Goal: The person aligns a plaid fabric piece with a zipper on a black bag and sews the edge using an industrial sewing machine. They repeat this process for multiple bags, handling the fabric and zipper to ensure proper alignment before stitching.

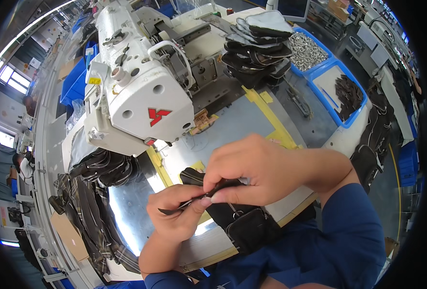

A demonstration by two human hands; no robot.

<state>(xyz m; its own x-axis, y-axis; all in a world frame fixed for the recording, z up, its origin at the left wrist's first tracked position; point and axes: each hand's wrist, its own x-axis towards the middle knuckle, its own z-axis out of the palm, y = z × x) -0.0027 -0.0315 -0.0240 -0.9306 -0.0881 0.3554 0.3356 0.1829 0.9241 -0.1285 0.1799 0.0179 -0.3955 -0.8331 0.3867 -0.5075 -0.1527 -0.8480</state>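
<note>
Both hands pinch a narrow black strap (pixel 194 199) just in front of a white industrial sewing machine (pixel 141 91). My left hand (pixel 175 216) grips the strap's left end, whose tip pokes out to the left. My right hand (pixel 252 168) holds the other end from above, fingers curled over it. Under the hands lies a black pouch-like piece (pixel 242 224) with a metal ring, resting on the table's front edge. The strap seems joined to that piece, though the hands hide the joint.
A stack of black fabric pieces (pixel 259 45) stands behind the machine. Blue bins at the right hold metal rings (pixel 306 50) and dark parts (pixel 348 94). More black pieces (pixel 103 166) pile at the left. Yellow tape (pixel 266 113) marks the table. Other workers sit far left.
</note>
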